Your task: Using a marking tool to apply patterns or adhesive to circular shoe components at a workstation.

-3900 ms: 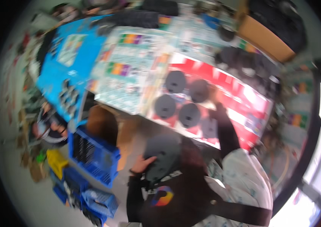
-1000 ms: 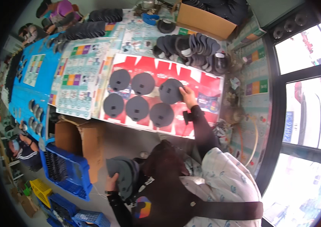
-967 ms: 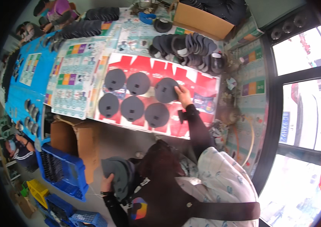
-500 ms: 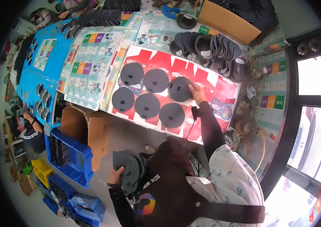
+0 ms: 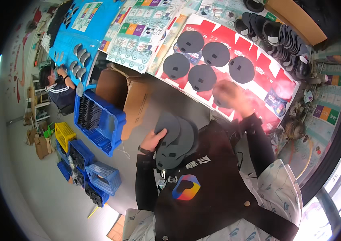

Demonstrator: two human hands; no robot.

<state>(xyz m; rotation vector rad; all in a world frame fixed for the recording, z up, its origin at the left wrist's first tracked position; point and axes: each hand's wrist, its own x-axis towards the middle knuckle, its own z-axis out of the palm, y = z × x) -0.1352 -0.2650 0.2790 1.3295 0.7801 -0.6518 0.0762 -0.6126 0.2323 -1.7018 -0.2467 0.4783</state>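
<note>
My left hand (image 5: 152, 140) holds a fanned stack of grey round pads (image 5: 177, 141) against my chest, below the table edge. My right hand (image 5: 230, 94) is blurred with motion over the red printed sheet (image 5: 277, 86) at the table's near edge, above a dark round pad (image 5: 218, 95) that it partly hides. I cannot tell whether its fingers grip that pad. Several more dark round pads (image 5: 202, 77) lie in two rows on the red sheet behind it.
A heap of black sandals (image 5: 279, 34) lies at the table's far right beside a cardboard box (image 5: 297, 18). Under the table stand an open brown carton (image 5: 136, 100) and a blue crate (image 5: 98, 120). More crates (image 5: 102, 176) sit on the floor. Another person (image 5: 58, 84) works at the blue sheet (image 5: 78, 36).
My right hand has drawn back from the pad in the far row to the near edge of the red sheet. The left hand still holds the stack.
</note>
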